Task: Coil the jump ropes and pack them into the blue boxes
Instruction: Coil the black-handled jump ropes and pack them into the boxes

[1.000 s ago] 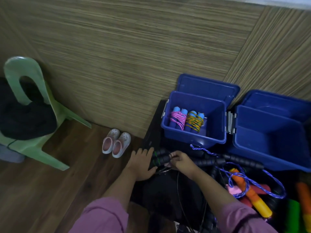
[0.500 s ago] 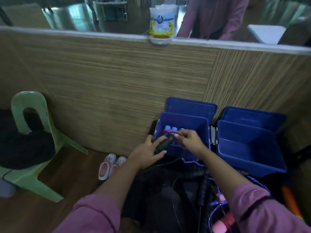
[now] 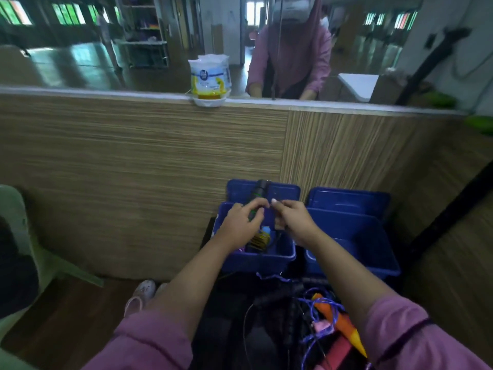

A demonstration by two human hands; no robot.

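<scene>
Two open blue boxes stand against the wooden wall: the left box (image 3: 256,259) and the right box (image 3: 352,236). My left hand (image 3: 241,222) grips black jump rope handles with green bands (image 3: 260,192), held upright above the left box. My right hand (image 3: 294,218) pinches the thin black cord beside them. Inside the left box lies a coiled yellow rope with blue handles (image 3: 262,236), partly hidden by my hands. Loose ropes lie in front: a purple cord (image 3: 314,297), an orange and yellow handle (image 3: 338,320), black handles (image 3: 289,313).
A green plastic chair (image 3: 16,236) with dark cloth stands at the left. Small pink shoes (image 3: 141,295) sit on the wood floor. A white and yellow container (image 3: 209,78) rests on the ledge under a mirror that reflects a person.
Both hands have lifted the black handles from the low black surface up over the left blue box. The view has tilted upward, bringing the ledge and mirror into sight.
</scene>
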